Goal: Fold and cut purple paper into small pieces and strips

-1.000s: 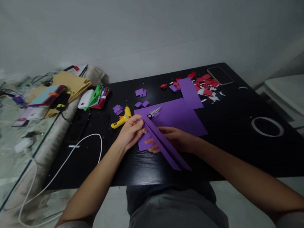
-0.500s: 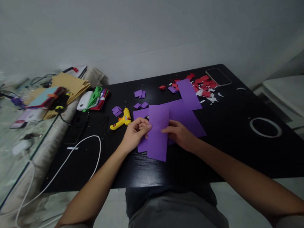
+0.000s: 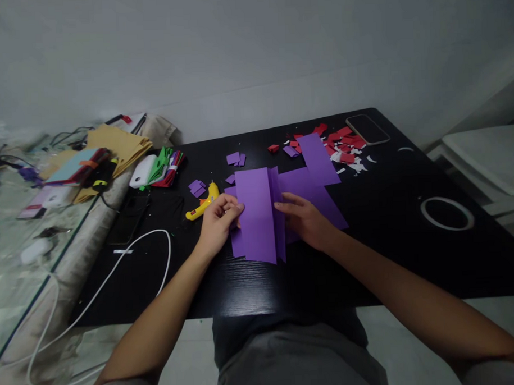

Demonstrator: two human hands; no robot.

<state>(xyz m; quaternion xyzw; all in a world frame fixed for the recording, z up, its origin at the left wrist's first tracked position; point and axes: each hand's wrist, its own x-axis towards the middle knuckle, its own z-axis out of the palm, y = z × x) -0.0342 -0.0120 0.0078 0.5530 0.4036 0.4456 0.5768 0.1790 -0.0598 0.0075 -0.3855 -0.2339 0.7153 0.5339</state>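
A folded purple paper (image 3: 256, 215) stands between my hands, its creased panels spreading apart along the right side. My left hand (image 3: 219, 219) pinches its left edge, thumb in front and fingers behind. On the other side, my right hand (image 3: 303, 218) grips the narrow right panels, the thumb showing and some fingertips hidden behind the paper. Underneath lies a larger purple sheet (image 3: 320, 204), partly covered by a purple strip (image 3: 320, 159). A yellow glue gun (image 3: 203, 208) rests just beyond my left hand, near small purple paper pieces (image 3: 196, 188).
Red paper scraps (image 3: 343, 142) and white scraps (image 3: 357, 165) lie at the back right by a phone (image 3: 368, 129). A white ring (image 3: 447, 214) is on the right. At left are a white cable (image 3: 168, 252), green folded paper (image 3: 163, 167) and a glass-topped surface (image 3: 16, 291).
The folded purple paper has moved slightly left and been partly opened, so its right-hand panels now show. My left hand shifted left with it, covering more of the glue gun.
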